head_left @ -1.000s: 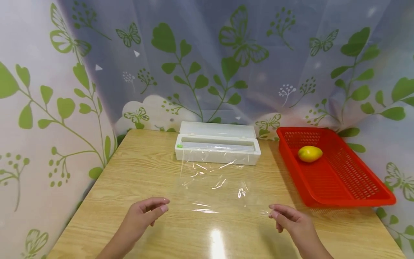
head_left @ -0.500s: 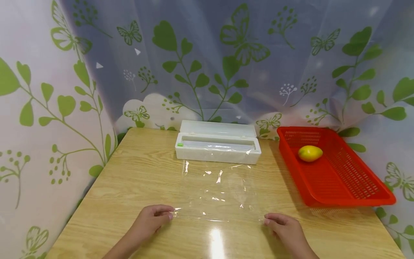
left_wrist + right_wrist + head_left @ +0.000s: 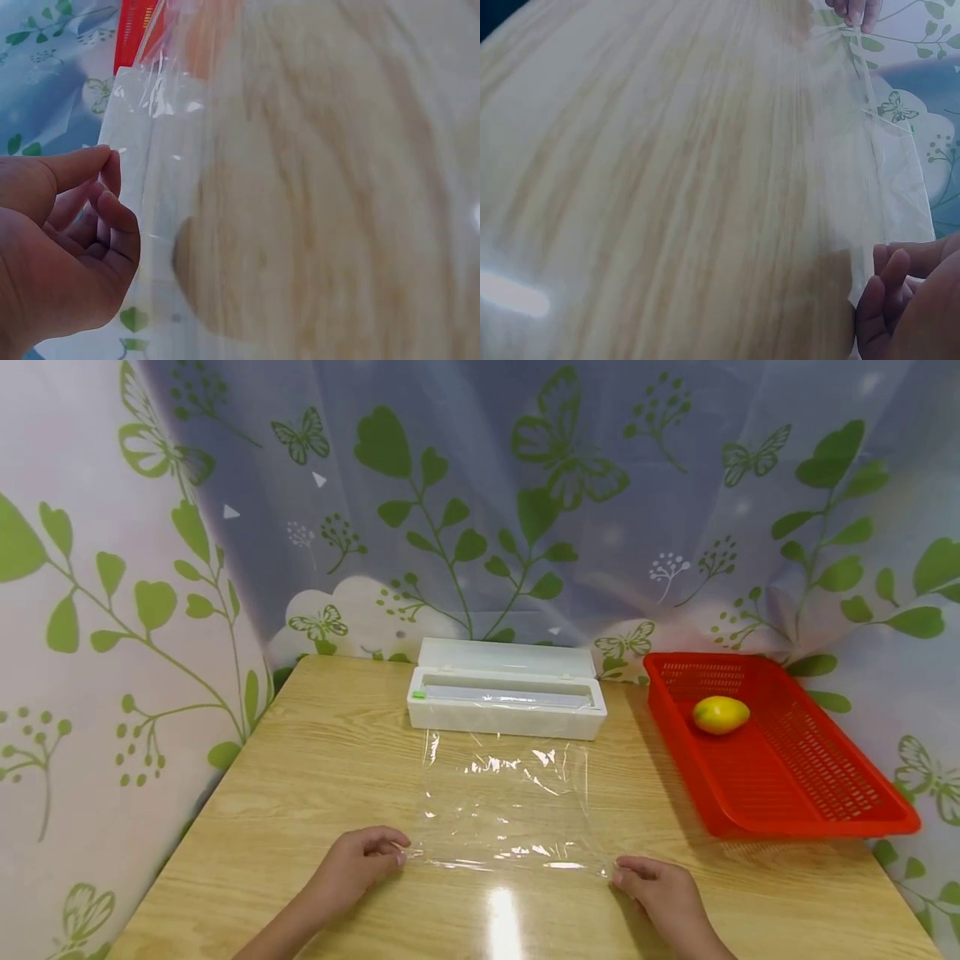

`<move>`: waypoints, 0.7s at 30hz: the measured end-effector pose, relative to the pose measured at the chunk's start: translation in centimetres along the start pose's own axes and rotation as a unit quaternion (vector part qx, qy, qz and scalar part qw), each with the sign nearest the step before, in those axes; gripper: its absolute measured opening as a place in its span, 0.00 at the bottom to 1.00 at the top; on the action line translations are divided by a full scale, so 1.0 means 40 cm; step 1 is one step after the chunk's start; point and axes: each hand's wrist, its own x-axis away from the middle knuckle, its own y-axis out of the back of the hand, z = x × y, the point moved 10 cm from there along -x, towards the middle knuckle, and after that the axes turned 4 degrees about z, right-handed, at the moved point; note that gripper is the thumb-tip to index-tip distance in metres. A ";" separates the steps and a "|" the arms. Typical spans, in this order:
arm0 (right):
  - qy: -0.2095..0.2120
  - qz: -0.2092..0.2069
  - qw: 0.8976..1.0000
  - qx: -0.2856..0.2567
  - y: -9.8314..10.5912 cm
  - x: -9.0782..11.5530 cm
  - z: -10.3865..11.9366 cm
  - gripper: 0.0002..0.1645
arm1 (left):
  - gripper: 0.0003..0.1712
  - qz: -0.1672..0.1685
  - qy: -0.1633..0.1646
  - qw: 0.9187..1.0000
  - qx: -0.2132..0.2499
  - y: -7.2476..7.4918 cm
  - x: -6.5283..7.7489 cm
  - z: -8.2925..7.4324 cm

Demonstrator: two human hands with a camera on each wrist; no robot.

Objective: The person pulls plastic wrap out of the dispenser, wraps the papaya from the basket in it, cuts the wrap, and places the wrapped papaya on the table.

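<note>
A sheet of clear plastic wrap [image 3: 498, 806] lies between the hands, running back to an open white wrap box [image 3: 506, 720]. Left hand [image 3: 352, 872]: thumb and forefinger closed in a pinch on the near left corner. Right hand [image 3: 666, 902]: the same pinch, near right corner. Wrap is thin, glossy, creased (contact with the wood-grain table [image 3: 300, 777] cannot be determined). Perforated red basket [image 3: 750, 828], rectangular, contains a smooth, oval yellow fruit [image 3: 720, 716].
</note>
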 end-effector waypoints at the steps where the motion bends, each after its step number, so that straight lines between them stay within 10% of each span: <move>1: 0.005 0.000 1.000 0.004 0.001 0.000 0.002 0.25 | 0.13 0.002 -0.001 1.000 -0.006 -0.003 -0.001 -0.001; 7: 0.050 -0.001 0.999 0.003 0.003 -0.001 0.019 0.34 | 0.12 0.013 0.006 0.999 -0.037 -0.010 -0.001 0.001; 21: 0.081 0.002 0.992 0.100 -0.003 0.002 0.014 0.10 | 0.09 0.023 0.014 0.996 -0.089 -0.021 -0.005 0.007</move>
